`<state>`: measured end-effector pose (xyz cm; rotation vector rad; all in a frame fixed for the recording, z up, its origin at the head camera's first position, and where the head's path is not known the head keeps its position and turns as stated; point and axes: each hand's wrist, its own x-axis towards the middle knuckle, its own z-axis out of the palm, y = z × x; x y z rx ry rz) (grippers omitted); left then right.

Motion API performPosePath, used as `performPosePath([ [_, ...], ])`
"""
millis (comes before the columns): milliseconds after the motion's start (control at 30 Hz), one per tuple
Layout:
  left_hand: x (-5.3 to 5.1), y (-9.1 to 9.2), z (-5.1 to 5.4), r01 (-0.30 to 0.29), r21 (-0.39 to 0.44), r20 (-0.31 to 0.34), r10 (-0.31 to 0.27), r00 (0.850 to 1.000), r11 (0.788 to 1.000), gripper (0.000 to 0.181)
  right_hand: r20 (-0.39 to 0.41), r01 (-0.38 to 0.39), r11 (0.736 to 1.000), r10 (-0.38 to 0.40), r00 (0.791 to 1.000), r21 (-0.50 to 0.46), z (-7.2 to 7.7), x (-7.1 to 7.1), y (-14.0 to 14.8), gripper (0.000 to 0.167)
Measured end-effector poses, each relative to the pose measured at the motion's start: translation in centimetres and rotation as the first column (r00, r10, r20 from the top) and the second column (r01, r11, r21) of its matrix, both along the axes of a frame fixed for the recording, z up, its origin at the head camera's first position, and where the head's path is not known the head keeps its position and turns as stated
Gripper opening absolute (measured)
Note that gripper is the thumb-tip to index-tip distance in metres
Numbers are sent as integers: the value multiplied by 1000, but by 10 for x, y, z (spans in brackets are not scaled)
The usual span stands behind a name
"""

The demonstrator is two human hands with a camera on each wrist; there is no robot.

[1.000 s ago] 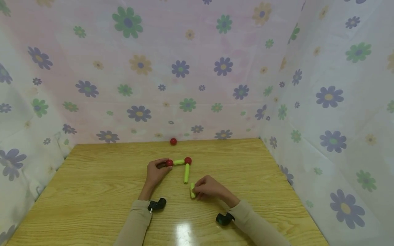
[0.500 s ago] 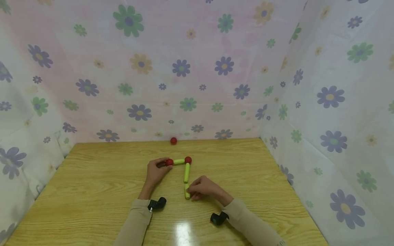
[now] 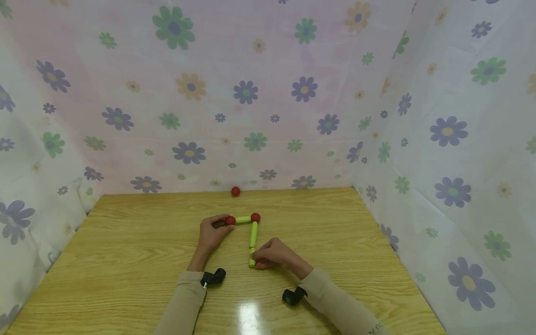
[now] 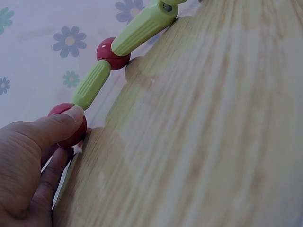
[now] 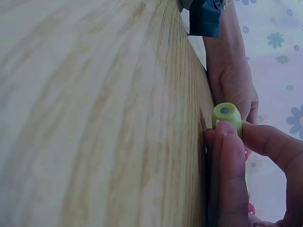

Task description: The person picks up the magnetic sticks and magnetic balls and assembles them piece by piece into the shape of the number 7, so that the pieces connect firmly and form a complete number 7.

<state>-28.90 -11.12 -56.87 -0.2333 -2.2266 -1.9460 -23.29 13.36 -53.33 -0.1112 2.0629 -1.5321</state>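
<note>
In the head view my left hand (image 3: 212, 232) pinches a red ball (image 3: 231, 221) between thumb and fingers. A short yellow-green rod (image 3: 243, 219) links that ball to a second red ball (image 3: 256, 217). From the second ball a longer yellow-green rod (image 3: 253, 235) runs toward me. My right hand (image 3: 276, 253) pinches another yellow-green rod (image 3: 252, 263), end to end with the longer one; the two appear to touch. The right wrist view shows the held rod's near end (image 5: 225, 111), with a grey disc in it; fingers cover much of the rest.
A loose red ball (image 3: 236, 191) lies at the table's back edge, against the flowered cloth (image 3: 217, 139). The wooden table (image 3: 125, 260) runs under everything. A black wrist device (image 3: 294, 296) sits by the right cuff, another (image 3: 213, 277) by the left.
My right hand has carried its rod leftward and slightly away from me, into line with the longer rod's near end. The left hand stays on its red ball.
</note>
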Motion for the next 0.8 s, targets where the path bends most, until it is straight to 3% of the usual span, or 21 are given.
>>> performPosePath([
  [67,2,0,4,9,-8,4,-9,1000,1000,42,9,12,1000,-12,1000,-4,1,0,-1,20],
  [300,19,2,33,25,-33,1,-25,1000,999,40,28,40,999,-39,999,-27,3,-1,-3,20],
  [800,19,2,33,40,1,14,-40,999,999,41,2,18,999,-18,1000,-48,-2,-1,0,20],
])
